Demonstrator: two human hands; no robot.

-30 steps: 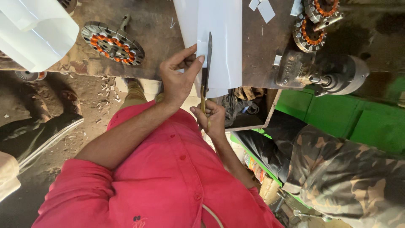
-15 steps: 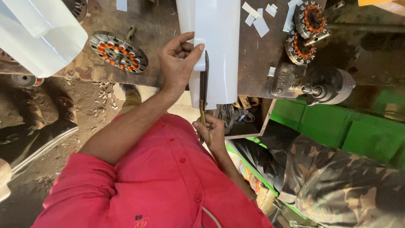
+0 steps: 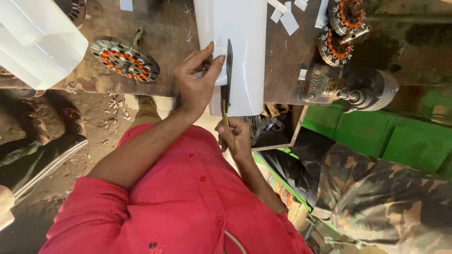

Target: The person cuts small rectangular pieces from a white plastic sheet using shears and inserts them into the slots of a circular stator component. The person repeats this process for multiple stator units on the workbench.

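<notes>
A long white sheet lies across the worn workbench and hangs over its near edge. My left hand pinches the sheet's left part, thumb and fingers on the strip beside the cut. My right hand grips the yellowish handles of a pair of scissors, whose dark blades stand upright in the sheet, pointing away from me. I wear a red shirt.
A motor stator with orange windings lies left of my hand; two more sit at the right, with a grey motor below them. White paper strips lie scattered. White sheets stand at upper left. A person in camouflage trousers is at the right.
The scissor blades have gone further up the sheet, and my left hand has shifted along it to hold the strip beside the blades. The view has moved slightly.
</notes>
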